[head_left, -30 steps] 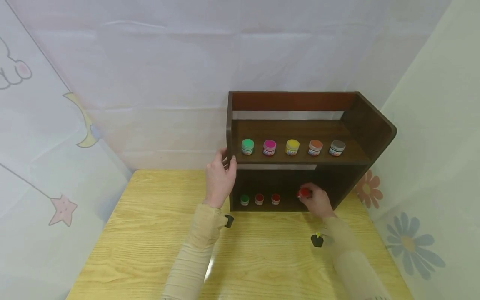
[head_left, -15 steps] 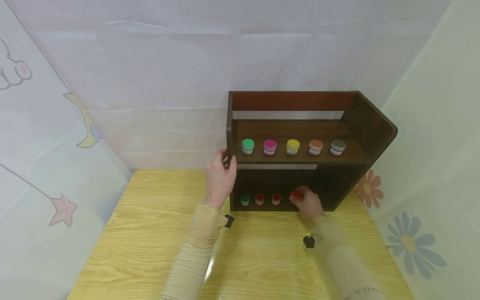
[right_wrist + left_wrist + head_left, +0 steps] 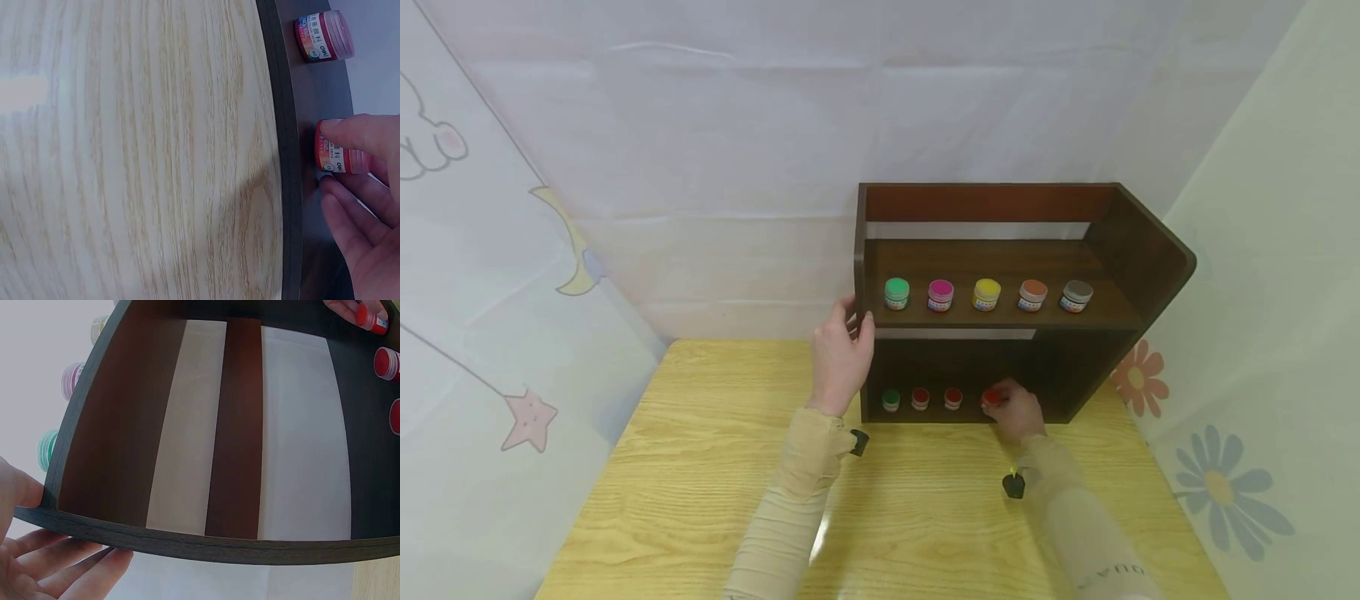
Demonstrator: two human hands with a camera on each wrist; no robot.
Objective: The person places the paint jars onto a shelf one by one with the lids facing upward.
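Note:
A dark brown two-tier shelf (image 3: 1138, 225) stands on the wooden table. My left hand (image 3: 841, 360) grips the edge of its left side panel, thumb on one face and fingers on the other, as the left wrist view also shows. On the lower board my right hand (image 3: 1021, 412) pinches a small red paint jar (image 3: 332, 149) between thumb and fingers. The jar is upright, its base at the board. To its left, in a row, stand a red paint jar (image 3: 952, 399), a darker red one (image 3: 920, 399) and a green one (image 3: 891, 401).
Along the upper board stand a mint green jar (image 3: 897, 294), a magenta jar (image 3: 940, 297), a yellow jar (image 3: 987, 295), an orange-brown jar (image 3: 1033, 296) and a grey jar (image 3: 1076, 297). The wooden table (image 3: 700, 467) reaches toward me. Printed cloth (image 3: 737, 150) hangs behind.
My right hand has moved left along the lower board and down with the red paint jar, which now sits nearer the others. The left hand keeps its place on the shelf.

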